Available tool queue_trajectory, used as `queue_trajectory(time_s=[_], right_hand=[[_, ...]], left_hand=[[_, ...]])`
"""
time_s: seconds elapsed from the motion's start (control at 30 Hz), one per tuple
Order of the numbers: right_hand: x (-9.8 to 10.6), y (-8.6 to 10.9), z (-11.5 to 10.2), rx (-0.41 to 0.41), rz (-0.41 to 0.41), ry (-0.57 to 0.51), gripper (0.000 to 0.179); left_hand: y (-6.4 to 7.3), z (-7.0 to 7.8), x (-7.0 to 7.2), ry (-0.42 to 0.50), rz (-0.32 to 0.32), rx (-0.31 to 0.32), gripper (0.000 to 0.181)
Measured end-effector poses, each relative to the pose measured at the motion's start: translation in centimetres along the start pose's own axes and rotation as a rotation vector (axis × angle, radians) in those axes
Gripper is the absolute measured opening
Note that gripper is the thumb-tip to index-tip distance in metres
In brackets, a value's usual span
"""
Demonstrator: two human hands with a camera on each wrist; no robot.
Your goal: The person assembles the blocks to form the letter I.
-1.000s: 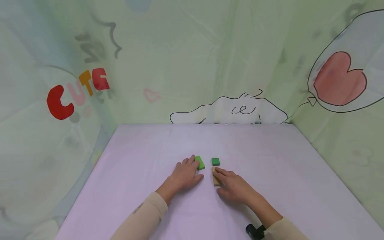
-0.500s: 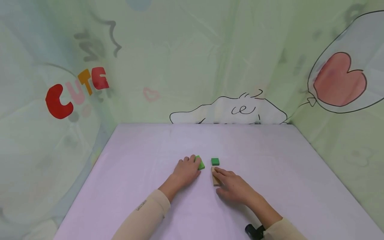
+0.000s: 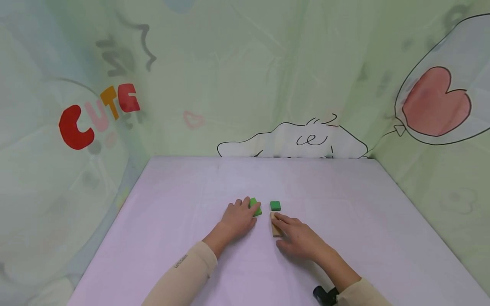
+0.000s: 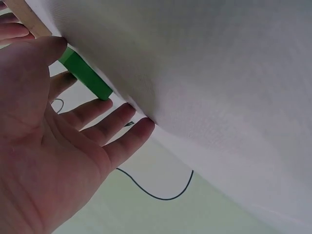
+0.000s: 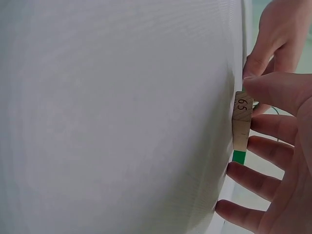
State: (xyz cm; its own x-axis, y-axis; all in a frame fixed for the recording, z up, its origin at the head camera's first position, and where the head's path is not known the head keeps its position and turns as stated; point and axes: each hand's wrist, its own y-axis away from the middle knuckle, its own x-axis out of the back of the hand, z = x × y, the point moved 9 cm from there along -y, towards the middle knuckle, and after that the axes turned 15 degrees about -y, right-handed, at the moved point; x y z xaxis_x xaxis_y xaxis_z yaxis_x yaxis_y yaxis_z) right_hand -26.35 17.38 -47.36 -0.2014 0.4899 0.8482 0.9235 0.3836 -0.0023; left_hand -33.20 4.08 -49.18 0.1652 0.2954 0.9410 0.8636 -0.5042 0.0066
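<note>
Wall lettering: red, pink and orange letters (image 3: 69, 127) on the printed cloth, far to the left of the wooden block (image 3: 277, 230) and higher up.
Table: a pale lilac top (image 3: 206, 178), spreading all round the wooden block.
Left sleeve: beige (image 3: 187, 270), nearer the person than the wooden block and to its left.
Left hand: reaching in from the left of the wooden block (image 3: 237, 219) – thumb and index finger pinch the light green block, the other fingers spread apart with their tips down by the tabletop.
Light green block: flat on the table (image 3: 258, 212), left of the wooden block and a little beyond it, partly covered by the index finger.
Dark green block: small and flat (image 3: 275, 206), just beyond the far end of the wooden block.
Wooden block: flat on the table between the hands, "65" printed on its near end.
Right hand: on the right of the wooden block (image 3: 300, 239) – fingers apart and fairly straight, fingertips resting on it, thumb by its near end.
Black object: by the right cuff (image 3: 324, 295), nearer than the wooden block and to its right.
Balloon drawing: with a red heart (image 3: 436, 104), far right of the wooden block, on the wall.
</note>
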Motion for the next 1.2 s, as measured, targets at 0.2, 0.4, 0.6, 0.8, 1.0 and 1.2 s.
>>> queue_trajectory(time_s=[0.2, 0.4, 0.6, 0.8, 1.0, 1.2], right_hand=[[-0.03, -0.13, 0.03, -0.006, -0.010, -0.001, 0.061], [0.00, -0.12, -0.10, 0.009, -0.009, -0.001, 0.060], [0.02, -0.10, -0.09, -0.004, -0.010, -0.001, 0.060], [-0.01, -0.11, -0.08, -0.007, -0.011, 0.002, 0.060], [-0.21, -0.06, -0.09, 0.002, -0.036, 0.012, 0.064], [-0.27, 0.02, 0.02, 0.021, -0.076, 0.030, 0.065]], left_hand=[[0.08, -0.11, -0.04, 0.015, -0.024, 0.001, 0.053], [-0.24, -0.24, -0.37, 0.034, -0.015, -0.009, 0.052], [-0.60, -0.55, 0.12, 0.050, 0.042, -0.021, 0.043], [-0.58, -0.68, 0.17, 0.113, 0.038, -0.039, 0.042], [-0.47, -0.74, 0.05, 0.153, 0.045, -0.049, 0.042], [-0.29, -0.61, 0.16, 0.178, 0.058, -0.054, 0.042]])
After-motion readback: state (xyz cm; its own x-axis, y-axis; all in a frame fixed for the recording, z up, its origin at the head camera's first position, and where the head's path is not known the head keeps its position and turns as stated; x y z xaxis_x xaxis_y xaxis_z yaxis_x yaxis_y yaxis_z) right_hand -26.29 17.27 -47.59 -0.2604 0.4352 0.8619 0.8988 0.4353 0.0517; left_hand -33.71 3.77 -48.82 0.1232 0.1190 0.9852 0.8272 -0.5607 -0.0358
